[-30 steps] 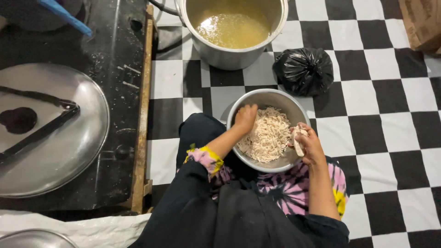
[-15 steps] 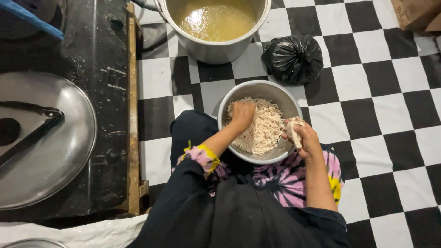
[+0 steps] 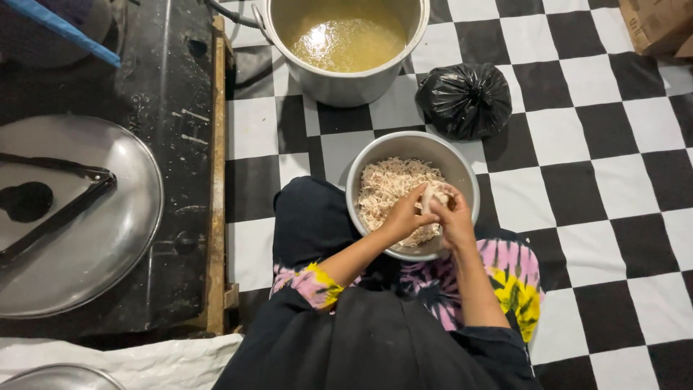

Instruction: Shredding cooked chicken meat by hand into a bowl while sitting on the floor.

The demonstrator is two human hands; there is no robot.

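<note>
- Head view: both hands meet over the metal bowl [image 3: 462, 177] of shredded pale meat [image 3: 386, 188], which rests on the person's lap.
- The left hand [image 3: 403, 217] and right hand [image 3: 453, 217] together pinch one pale chunk [image 3: 432, 196], fingers curled tight around it.
- Beyond the hands stands a big pot of broth [image 3: 345, 40]; a knotted black bag [image 3: 464, 100] lies beside it on the checkered floor [image 3: 606, 180].

Pale chunk [image 3: 431, 196], perhaps meat, above shreds heaped in round steel bowl [image 3: 462, 173].
</note>
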